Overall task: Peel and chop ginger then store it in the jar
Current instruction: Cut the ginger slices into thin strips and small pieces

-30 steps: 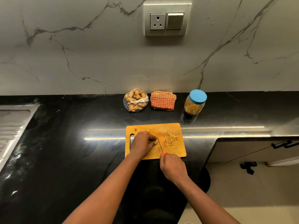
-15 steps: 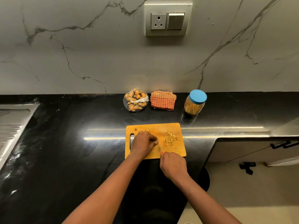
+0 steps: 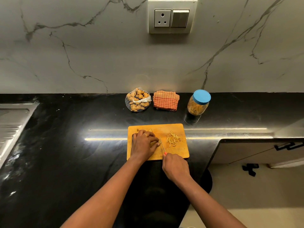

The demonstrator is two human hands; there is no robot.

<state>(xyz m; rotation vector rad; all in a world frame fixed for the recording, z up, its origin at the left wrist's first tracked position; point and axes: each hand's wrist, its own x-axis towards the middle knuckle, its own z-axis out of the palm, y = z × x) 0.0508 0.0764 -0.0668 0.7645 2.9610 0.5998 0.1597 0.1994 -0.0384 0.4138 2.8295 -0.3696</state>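
Note:
A yellow cutting board lies on the black counter in front of me. My left hand presses a piece of ginger down on the board; the fingers hide most of it. My right hand grips an orange-handled knife whose thin blade stands just right of my left fingertips. A small heap of chopped ginger strips lies on the board's right half. A jar with a blue lid, partly filled with ginger, stands behind the board to the right.
A net bag of whole ginger and a folded orange checked cloth sit against the marble wall. A steel sink drainer lies at far left. The counter's edge drops off to the right, above a cabinet.
The knife blade has shifted slightly against the ginger under my left fingers, and both hands stay in nearly the same place on the board.

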